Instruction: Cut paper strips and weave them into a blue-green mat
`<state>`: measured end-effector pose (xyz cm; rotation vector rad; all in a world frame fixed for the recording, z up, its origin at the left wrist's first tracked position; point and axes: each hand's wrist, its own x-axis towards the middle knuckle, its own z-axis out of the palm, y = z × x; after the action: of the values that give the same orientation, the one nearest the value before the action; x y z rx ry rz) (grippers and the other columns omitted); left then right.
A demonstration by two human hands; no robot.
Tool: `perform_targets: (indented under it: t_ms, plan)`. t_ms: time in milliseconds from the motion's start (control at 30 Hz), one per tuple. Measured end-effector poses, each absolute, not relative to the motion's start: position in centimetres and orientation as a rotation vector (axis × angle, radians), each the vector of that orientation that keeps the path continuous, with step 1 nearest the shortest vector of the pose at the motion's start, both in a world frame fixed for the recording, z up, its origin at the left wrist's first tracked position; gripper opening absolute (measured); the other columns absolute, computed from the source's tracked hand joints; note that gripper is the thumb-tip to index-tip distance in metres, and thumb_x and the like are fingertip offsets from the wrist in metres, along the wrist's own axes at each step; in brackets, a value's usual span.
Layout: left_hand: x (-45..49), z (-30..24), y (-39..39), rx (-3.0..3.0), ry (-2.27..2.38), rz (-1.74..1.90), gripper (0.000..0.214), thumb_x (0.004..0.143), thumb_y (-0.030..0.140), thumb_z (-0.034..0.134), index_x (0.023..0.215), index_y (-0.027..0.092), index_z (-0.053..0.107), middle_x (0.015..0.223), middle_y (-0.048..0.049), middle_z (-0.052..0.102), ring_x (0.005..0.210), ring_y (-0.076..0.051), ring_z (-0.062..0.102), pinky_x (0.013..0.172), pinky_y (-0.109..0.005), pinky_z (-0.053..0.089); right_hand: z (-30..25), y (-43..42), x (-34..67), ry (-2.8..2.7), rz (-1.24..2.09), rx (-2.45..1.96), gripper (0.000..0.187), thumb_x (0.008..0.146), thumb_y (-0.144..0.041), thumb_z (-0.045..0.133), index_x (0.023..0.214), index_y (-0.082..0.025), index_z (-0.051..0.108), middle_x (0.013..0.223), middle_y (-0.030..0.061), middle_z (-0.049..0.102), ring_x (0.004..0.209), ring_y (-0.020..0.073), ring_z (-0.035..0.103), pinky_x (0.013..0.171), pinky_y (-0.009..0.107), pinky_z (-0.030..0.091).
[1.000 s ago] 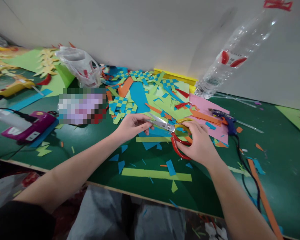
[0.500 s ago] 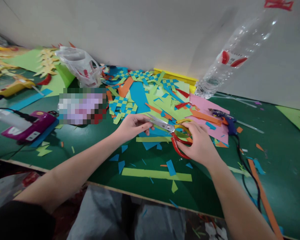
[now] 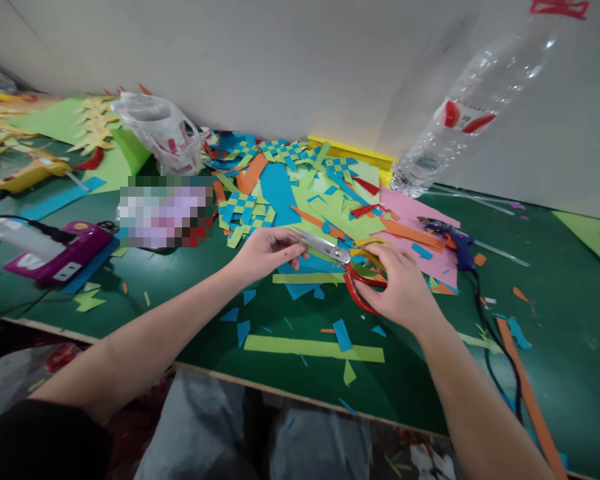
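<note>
Over the green table, my right hand point(image 3: 405, 283) grips a pair of scissors point(image 3: 333, 251) with red and yellow handles. Their blades point left, and the tips reach the fingers of my left hand point(image 3: 273, 255). Thumb and fingers of that hand are pinched together; whatever lies between them is too small or hidden to name. Beneath the hands are a light green paper strip point(image 3: 305, 279) and blue paper scraps point(image 3: 300, 291). Nearer the front edge, a longer green strip point(image 3: 313, 348) lies with a blue scrap point(image 3: 343, 335) on it.
Behind my hands, woven blue-and-green paper pieces point(image 3: 243, 212) lie among cut paper. A clear bottle point(image 3: 470, 113) leans at the wall, near pink paper point(image 3: 443, 263) and a dark blue glue gun point(image 3: 463, 250) with its cable. Leftward are a plastic bag point(image 3: 163, 133) and a purple power strip point(image 3: 67, 250).
</note>
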<state>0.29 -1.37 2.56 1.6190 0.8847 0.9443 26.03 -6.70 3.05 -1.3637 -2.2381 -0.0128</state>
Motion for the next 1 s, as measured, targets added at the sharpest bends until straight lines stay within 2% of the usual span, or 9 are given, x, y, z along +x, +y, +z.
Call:
perform_targets:
  t_ms: [433, 633, 800, 1000]
  plan:
    - [0.2, 2.4, -1.2, 1.623, 0.931, 0.939, 0.023, 0.08, 0.036, 0.065, 0.076, 0.013, 0.066, 0.076, -0.0048, 0.071, 0.055, -0.01, 0.063, 0.058, -0.023, 0.054, 2.8, -6.5, 26.2, -2.213, -0.048, -1.393, 0.035, 0.08, -0.032, 0.062, 0.111, -0.018, 0.052, 0.109, 0.012, 0.067, 0.1, 0.0301, 0.063, 0.086, 0.045, 0.045]
    - [0.2, 2.5, -1.1, 1.623, 0.966, 0.964, 0.021, 0.082, 0.033, 0.065, 0.076, 0.013, 0.066, 0.071, -0.0033, 0.069, 0.054, -0.009, 0.062, 0.057, -0.021, 0.053, 2.8, -6.4, 26.4, -2.04, -0.078, -1.427, 0.035, 0.079, -0.029, 0.063, 0.11, -0.019, 0.052, 0.107, 0.0128, 0.066, 0.095, 0.0292, 0.062, 0.084, 0.045, 0.046]
    - [0.1, 2.4, -1.1, 1.497, 0.919, 1.031, 0.019, 0.082, 0.032, 0.065, 0.087, 0.014, 0.067, 0.073, -0.0033, 0.071, 0.052, -0.01, 0.063, 0.056, -0.023, 0.054, 2.8, -6.0, 26.9, -1.85, -0.059, -1.494, 0.036, 0.078, -0.03, 0.063, 0.11, -0.018, 0.054, 0.094, 0.0103, 0.067, 0.086, 0.0283, 0.063, 0.079, 0.046, 0.048]
    - [0.0, 2.4, -1.2, 1.499, 0.937, 1.032, 0.023, 0.081, 0.029, 0.063, 0.097, 0.014, 0.069, 0.084, -0.0047, 0.071, 0.069, -0.017, 0.072, 0.07, -0.028, 0.058, 2.7, -5.7, 27.4, -1.722, -0.064, -1.51, 0.036, 0.077, -0.03, 0.062, 0.11, -0.018, 0.054, 0.091, 0.0083, 0.065, 0.081, 0.0258, 0.062, 0.077, 0.047, 0.048]
